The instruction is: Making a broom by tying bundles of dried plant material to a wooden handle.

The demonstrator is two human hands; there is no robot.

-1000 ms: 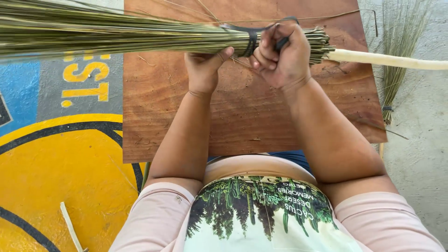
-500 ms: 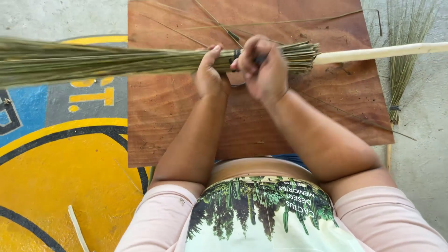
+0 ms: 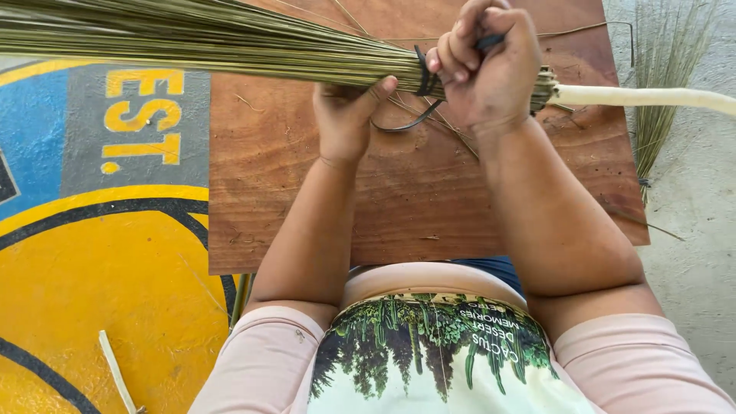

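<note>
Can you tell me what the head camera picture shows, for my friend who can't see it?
Two hands hold a bundle of thin green broom sticks above a brown wooden board. The left hand grips the bundle from below, while the right hand pulls a black strap wrapped around it, near a pale wooden handle.

- A painted sign (image 3: pixel 100 230) lies flat on the floor, filling the left side of the frame from the upper left to the bottom edge; its right part runs under the brown wooden bench (image 3: pixel 414 199).
- A grey rectangular panel (image 3: pixel 134 130) sits in the upper left, bearing yellow block letters turned sideways; a blue field (image 3: pixel 31 138) lies just beside it at the left edge.
- A large yellow round area (image 3: pixel 100 299) fills the lower left, bounded by a curved black band (image 3: pixel 92 215); a second black arc crosses the bottom left corner.
- No packages or screens show.
</note>
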